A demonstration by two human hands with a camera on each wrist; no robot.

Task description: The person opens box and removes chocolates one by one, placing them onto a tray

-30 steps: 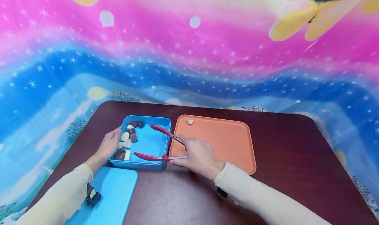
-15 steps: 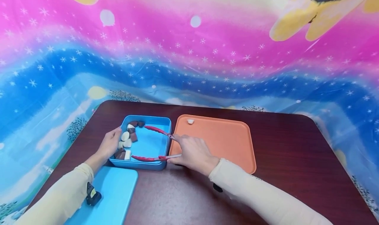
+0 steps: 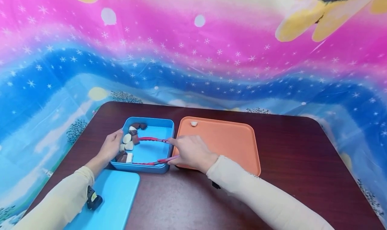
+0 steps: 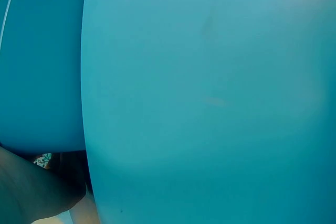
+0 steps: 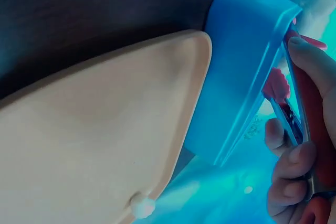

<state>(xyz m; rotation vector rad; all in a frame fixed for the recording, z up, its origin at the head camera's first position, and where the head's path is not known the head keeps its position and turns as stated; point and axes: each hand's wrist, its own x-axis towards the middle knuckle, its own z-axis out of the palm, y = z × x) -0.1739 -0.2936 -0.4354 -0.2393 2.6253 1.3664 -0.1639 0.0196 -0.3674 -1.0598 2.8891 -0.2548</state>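
My right hand (image 3: 193, 152) grips red-tipped tongs (image 3: 151, 139), whose arms are spread wide inside the blue box (image 3: 154, 121). One tip is right at a brown block (image 3: 135, 139); the other lies along the near wall, beside a white block (image 3: 129, 157). Several small brown and white pieces, like chocolates or pebbles, lie along the box's left side, among them a white oval piece (image 3: 127, 138). My left hand (image 3: 111, 147) holds the box by its left wall, fingertips at the rim. The right wrist view shows curled fingers (image 5: 294, 161) around the tongs' handle.
An orange tray (image 3: 223, 139) stands directly right of the box, with one small white piece (image 3: 194, 123) in its far left corner. A flat light-blue lid (image 3: 121, 196) lies in front of the box, under my left forearm. A patterned cloth (image 3: 193, 62) hangs behind the dark table (image 3: 287, 149).
My right hand has moved left with the tongs. Their far arm has swung toward me, from near the box's back to the brown block. The left hand stays on the box.
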